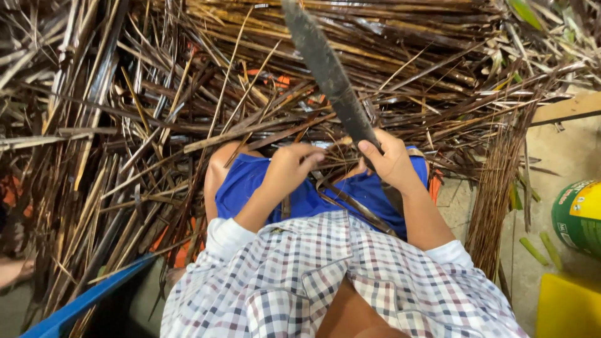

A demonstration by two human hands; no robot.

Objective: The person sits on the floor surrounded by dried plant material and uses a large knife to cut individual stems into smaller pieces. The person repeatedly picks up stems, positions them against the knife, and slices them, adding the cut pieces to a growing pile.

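Your right hand (391,164) has its fingers closed around a long dark blade (332,78) that points up over your lap, your left hand (289,168) pinches a thin strip (350,203) beside it, so stripping seems underway and needs steady blade control.

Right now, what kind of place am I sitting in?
Probably an informal outdoor craft workspace: a heap of dry brown split stalks covers the bare concrete floor, and your right hand holds a long dark blade.
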